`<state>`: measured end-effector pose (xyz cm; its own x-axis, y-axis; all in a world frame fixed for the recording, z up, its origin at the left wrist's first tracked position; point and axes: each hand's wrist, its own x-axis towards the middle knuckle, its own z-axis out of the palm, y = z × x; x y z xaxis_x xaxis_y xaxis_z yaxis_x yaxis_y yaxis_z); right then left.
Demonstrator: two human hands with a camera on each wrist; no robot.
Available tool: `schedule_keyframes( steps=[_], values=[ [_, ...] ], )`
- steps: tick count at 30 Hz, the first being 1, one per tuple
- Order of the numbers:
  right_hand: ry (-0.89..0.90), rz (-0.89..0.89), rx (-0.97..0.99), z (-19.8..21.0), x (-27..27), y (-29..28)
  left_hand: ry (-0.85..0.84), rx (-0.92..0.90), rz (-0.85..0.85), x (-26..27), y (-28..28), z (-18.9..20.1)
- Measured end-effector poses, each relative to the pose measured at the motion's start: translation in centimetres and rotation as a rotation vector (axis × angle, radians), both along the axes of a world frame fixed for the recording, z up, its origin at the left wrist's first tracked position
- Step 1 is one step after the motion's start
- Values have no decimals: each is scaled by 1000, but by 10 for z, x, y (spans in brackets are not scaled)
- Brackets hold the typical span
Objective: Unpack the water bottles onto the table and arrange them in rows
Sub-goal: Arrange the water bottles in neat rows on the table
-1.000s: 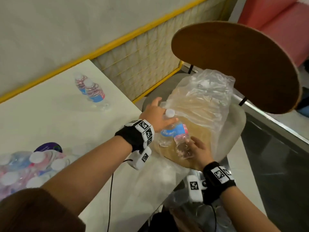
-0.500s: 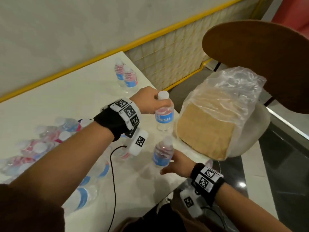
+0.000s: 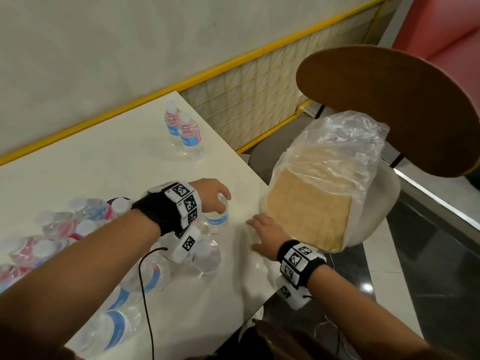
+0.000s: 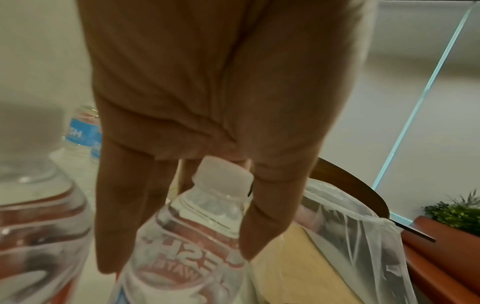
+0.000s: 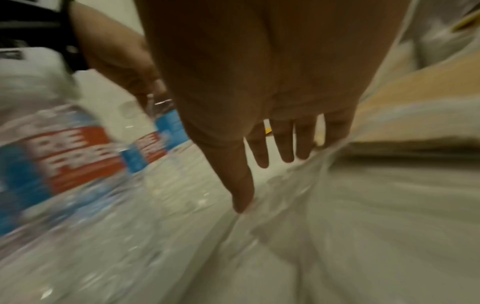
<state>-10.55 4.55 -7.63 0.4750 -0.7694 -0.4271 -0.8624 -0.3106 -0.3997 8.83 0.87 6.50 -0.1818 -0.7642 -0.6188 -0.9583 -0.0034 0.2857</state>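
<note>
My left hand grips a small clear water bottle by its neck and holds it upright on the white table, near the right edge. In the left wrist view the fingers and thumb lie either side of the white cap of the bottle. My right hand holds nothing. Its fingers are straight and spread, touching clear plastic wrap beside the cardboard tray. Two bottles stand together at the table's far right corner.
Several loose bottles lie in a heap on the left of the table and under my left forearm. The plastic-wrapped tray sits on a chair seat off the table's right edge, with a brown chair back behind it. A yellow-framed mesh panel runs behind the table.
The left hand carried its bottle from the tray and has lowered it onto the table. The right hand let go of its bottle and moved right toward the tray.
</note>
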Motion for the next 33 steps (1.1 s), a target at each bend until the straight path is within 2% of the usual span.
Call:
schedule_keyframes(
  steps=[6, 9, 12, 16, 19, 23, 29, 33],
  values=[
    [185, -131, 58, 10, -70, -48, -17, 35, -12, -5, -4, -4],
    [223, -171, 103, 27, -78, -66, -21, 33, 9, -2, -5, 1],
    [114, -118, 104, 56, -56, -73, 14, 1, 79, 10, -8, 12],
    [-180, -2, 60, 100, 0, -61, 15, -59, 187, 41, -3, 25],
    [-308, 83, 75, 112, 40, -48, -36, -18, 168, 61, 13, 26],
    [-234, 118, 24, 109, 71, -41, -41, 12, 82, 74, 30, 20],
    [-221, -64, -57, 115, 90, -60, -89, -87, -77, 75, 32, 20],
    [-183, -166, -124, 114, 106, -96, -81, -151, -96, 76, 31, 18]
  ],
)
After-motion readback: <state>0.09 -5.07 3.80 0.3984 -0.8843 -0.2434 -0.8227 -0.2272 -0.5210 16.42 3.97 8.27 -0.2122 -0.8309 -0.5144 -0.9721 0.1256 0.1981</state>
